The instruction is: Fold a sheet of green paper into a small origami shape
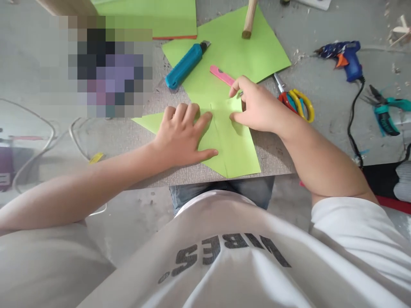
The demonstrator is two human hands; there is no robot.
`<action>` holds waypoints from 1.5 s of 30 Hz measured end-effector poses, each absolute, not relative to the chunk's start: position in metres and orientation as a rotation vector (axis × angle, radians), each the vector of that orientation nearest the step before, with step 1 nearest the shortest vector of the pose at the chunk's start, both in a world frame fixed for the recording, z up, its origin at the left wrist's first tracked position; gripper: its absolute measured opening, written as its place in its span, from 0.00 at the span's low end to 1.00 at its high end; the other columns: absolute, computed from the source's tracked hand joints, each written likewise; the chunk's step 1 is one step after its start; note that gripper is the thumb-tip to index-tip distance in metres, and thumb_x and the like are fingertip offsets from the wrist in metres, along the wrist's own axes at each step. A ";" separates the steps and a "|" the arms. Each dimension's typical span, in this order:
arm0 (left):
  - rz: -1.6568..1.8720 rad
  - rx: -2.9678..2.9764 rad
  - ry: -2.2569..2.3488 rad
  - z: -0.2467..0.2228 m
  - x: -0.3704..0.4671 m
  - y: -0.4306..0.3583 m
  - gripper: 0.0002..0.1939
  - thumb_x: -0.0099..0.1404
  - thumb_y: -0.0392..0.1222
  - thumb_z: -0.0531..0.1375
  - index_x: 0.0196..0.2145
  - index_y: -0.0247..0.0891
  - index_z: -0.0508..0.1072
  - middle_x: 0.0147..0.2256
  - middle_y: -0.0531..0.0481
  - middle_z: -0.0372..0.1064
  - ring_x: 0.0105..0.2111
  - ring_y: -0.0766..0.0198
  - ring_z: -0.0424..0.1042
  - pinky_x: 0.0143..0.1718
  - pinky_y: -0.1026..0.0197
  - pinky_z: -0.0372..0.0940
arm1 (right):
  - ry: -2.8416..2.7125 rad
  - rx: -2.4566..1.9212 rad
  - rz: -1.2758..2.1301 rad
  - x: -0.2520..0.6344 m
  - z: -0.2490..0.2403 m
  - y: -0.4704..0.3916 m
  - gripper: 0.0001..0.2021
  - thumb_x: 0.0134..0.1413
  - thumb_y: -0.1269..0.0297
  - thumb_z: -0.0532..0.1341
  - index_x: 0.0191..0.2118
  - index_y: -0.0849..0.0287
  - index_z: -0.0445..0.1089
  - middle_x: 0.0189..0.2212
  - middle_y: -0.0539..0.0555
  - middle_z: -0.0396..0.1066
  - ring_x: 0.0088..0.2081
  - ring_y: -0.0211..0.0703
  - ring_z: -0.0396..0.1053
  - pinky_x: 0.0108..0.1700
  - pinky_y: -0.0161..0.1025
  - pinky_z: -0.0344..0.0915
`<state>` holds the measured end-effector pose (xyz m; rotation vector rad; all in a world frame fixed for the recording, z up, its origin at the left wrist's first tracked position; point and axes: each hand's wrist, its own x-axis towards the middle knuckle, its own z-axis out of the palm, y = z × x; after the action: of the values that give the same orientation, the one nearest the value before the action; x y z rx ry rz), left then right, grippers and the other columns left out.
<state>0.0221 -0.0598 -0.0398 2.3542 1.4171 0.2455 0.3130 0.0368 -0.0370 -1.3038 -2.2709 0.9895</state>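
Note:
A creased piece of light green paper (239,147) lies at the table's near edge. My left hand (181,137) presses down on its left part, palm down, fingers spread and thumb out to the right. Over its upper right part, my right hand (252,105) has thumb and index finger apart, the thumb touching the paper and the index fingertip by a pink cutter (221,75). The other right fingers are mostly hidden. Beyond lies a larger green sheet (263,51), with a teal box cutter (184,66) across its left side, blade out.
Scissors (297,102) with red and yellow handles lie right of my right hand. A wooden stick (249,21) rests on the larger sheet. Farther right are a blue glue gun (348,57) and teal pliers (387,111). More green paper (173,19) lies at the back.

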 end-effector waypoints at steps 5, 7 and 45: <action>0.334 2.386 1.286 -0.051 0.011 -0.062 0.60 0.65 0.84 0.69 0.81 0.45 0.66 0.81 0.27 0.61 0.80 0.07 0.57 0.78 0.13 0.50 | -2.228 -1.441 1.011 0.302 -0.014 0.024 0.19 0.58 0.64 0.82 0.48 0.48 0.75 0.25 0.44 0.65 0.27 0.46 0.62 0.35 0.47 0.56; 0.395 2.413 1.254 -0.055 0.008 -0.064 0.60 0.66 0.85 0.67 0.82 0.47 0.64 0.82 0.29 0.60 0.82 0.09 0.56 0.79 0.14 0.50 | -2.202 -1.516 1.007 0.298 -0.006 0.021 0.17 0.58 0.66 0.81 0.47 0.46 0.77 0.23 0.44 0.65 0.26 0.46 0.62 0.35 0.46 0.55; 0.771 1.917 1.272 -0.031 -0.011 -0.033 0.55 0.58 0.54 0.84 0.76 0.50 0.67 0.62 0.38 0.82 0.63 0.34 0.84 0.61 0.32 0.82 | -2.218 -0.997 1.599 0.306 0.042 0.011 0.23 0.52 0.79 0.70 0.50 0.48 0.85 0.34 0.42 0.76 0.28 0.32 0.63 0.29 0.36 0.55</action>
<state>-0.0112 -0.0328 -0.0309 1.9169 1.2718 0.7713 0.3056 0.0112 0.0416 -0.9966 -2.2181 1.5989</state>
